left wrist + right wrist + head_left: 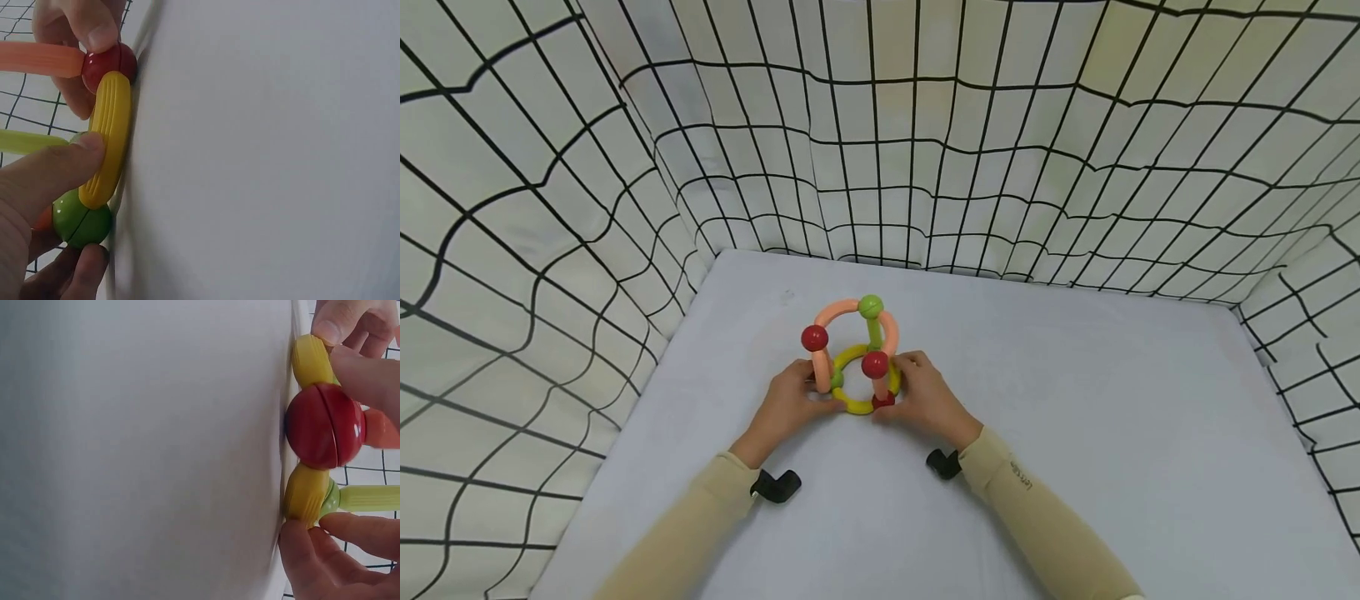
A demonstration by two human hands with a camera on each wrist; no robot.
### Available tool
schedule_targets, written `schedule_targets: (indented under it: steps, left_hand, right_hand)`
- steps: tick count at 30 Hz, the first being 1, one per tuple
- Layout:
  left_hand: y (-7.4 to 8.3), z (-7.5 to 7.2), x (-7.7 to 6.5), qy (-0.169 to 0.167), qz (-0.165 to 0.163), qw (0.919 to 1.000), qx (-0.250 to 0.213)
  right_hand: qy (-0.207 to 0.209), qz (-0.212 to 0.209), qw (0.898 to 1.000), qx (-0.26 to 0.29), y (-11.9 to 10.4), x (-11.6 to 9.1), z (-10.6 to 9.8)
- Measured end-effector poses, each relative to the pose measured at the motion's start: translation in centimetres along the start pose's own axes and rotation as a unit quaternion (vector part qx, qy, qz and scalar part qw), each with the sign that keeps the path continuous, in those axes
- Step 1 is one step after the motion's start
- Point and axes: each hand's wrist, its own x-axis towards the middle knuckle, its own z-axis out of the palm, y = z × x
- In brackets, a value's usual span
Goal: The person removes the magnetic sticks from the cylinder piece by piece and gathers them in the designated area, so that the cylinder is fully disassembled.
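Observation:
A ball-and-rod building toy stands on the table in the head view. Its base is a ring of curved yellow rods [859, 407] joined by balls. Upright orange and green rods rise to red balls [814, 337] and a green ball [870, 306], with curved orange rods [837, 312] along the top. My left hand [786, 407] grips the left of the base, thumb on a yellow rod [112, 134], fingers behind a green ball [82, 219]. On the other side my right hand [928, 400] holds the base, thumb by a red ball [322, 427], fingertips at a yellow rod [306, 497].
The toy sits left of centre on a table [1112, 433] covered in white. Black netting [895, 142] over white cloth rises along the back, left and right edges. Black wrist-worn devices [778, 486] show near both cuffs.

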Motion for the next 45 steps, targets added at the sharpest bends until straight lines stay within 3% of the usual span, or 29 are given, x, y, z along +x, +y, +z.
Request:
schedule_targets:
  steps: [15,30,45]
  left_hand:
    - [1.4,1.8,-0.9,0.021,0.025,0.9987,0.039]
    - [1.6,2.5,-1.2,0.037,0.072,0.9963,0.028]
    - [2.4,2.8,-1.5,0.003,0.060,0.9981,-0.009]
  right_hand:
    - [0.000,-0.029,0.999,-0.030,1.6,0.5,-1.4]
    - [-0.037,-0.064,0.997,-0.028,2.7,1.0,-3.5]
    - [-0.035,-0.054,0.998,-0.025,3.4,1.1,-4.0]
